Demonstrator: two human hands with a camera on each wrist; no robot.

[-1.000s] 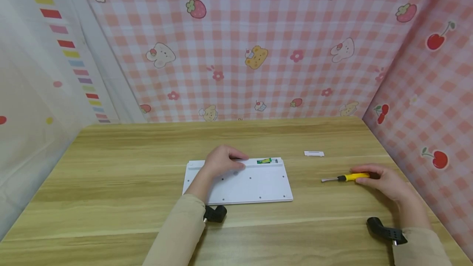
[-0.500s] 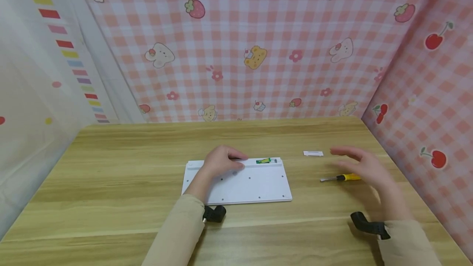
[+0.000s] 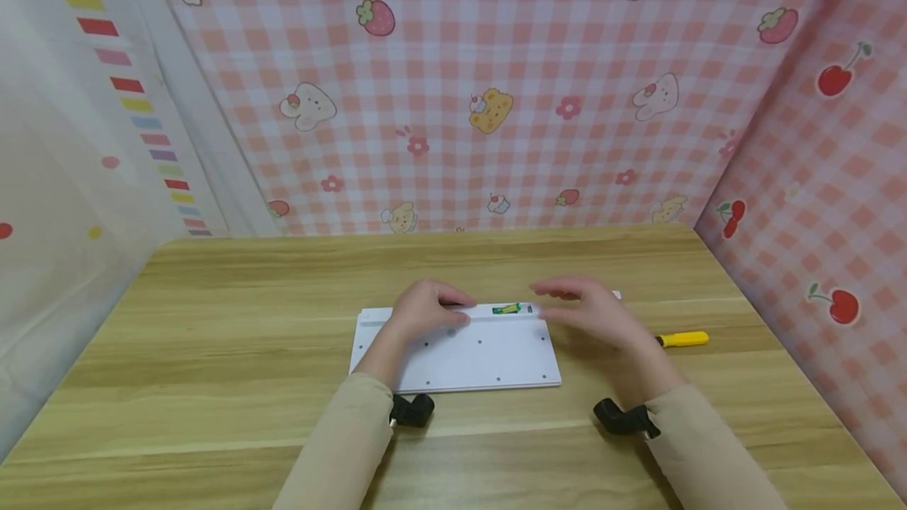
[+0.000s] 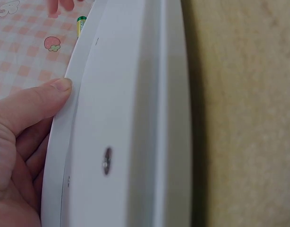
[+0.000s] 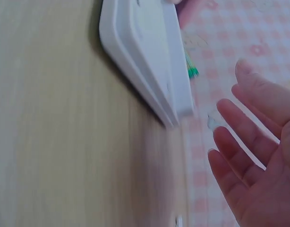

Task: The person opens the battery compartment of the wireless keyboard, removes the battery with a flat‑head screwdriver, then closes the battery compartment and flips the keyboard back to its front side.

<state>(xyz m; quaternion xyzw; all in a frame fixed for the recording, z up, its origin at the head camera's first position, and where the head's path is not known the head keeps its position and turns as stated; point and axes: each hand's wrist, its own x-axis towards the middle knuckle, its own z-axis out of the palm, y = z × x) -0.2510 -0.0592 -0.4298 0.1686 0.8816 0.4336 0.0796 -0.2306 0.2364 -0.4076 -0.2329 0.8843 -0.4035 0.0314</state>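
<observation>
A white keyboard lies face down on the table, with several small dark screw spots on its underside. My left hand pinches its raised far edge, thumb on the near side and fingers behind. Right of that hand, a green-and-yellow battery sits at a slant in the uncovered battery slot. My right hand is by the keyboard's far right corner, fingers spread and holding nothing. In the right wrist view, its fingers stand apart from the keyboard.
A yellow screwdriver lies to the right, its shaft hidden behind my right wrist. The small white battery cover shows only a corner past my right hand. Checked cloth hangs behind the wooden table.
My right hand has let go of the screwdriver, lifted, and moved left past the battery cover to the keyboard's right end. The left hand and keyboard have stayed put.
</observation>
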